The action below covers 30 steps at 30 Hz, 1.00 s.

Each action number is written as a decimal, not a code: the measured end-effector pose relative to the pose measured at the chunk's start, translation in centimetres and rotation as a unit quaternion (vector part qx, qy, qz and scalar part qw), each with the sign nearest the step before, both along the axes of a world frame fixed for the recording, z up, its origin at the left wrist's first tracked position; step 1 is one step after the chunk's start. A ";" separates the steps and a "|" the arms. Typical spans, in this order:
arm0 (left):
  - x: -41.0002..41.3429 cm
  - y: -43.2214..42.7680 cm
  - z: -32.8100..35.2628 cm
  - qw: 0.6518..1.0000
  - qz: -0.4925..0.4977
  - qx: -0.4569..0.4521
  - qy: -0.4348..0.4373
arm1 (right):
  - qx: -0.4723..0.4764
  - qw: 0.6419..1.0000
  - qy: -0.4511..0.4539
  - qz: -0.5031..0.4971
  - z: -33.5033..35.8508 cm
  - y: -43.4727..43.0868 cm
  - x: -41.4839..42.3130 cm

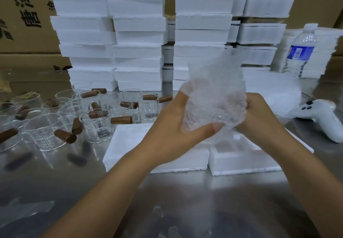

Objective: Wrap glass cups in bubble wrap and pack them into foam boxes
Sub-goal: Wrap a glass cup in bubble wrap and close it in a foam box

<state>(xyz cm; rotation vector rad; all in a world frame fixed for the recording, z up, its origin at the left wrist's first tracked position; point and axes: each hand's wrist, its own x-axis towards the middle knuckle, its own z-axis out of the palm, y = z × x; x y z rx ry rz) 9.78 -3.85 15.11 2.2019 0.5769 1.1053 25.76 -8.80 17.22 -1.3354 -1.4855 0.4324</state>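
Cupping bubble-wrapped cup [213,106] — left hand [172,124], right hand [259,115].

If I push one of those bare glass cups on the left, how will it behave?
Probably slides easily: smooth glass cup on a shiny steel table. Its wooden side handle likely makes it swivel. Likely fragile; neighbouring cups stand close, so it may knock them.

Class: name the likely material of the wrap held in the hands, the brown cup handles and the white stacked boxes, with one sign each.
Wrap: clear plastic film, glossy, dotted with air bubbles. Handles: probably wood, matte brown; plastic is possible. Boxes: expanded foam, matte white, with rough crumbly edges.
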 end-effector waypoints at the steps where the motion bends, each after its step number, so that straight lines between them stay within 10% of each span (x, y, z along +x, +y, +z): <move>1: 0.0 0.0 0.0 1.000 0.010 0.013 0.012 | -0.004 1.000 0.014 -0.006 0.1 0.0 0.0; 10: -0.1 0.6 0.0 0.996 0.085 0.023 0.008 | 0.135 0.985 0.091 0.062 0.2 -0.3 -0.7; 21: 0.0 -0.2 -0.1 0.998 0.031 0.057 0.022 | 0.060 0.989 0.132 -0.022 -0.2 0.2 -0.1; 30: 0.0 0.3 -0.3 0.991 0.074 0.110 -0.012 | 0.064 0.997 -0.002 0.039 0.0 -0.1 -0.8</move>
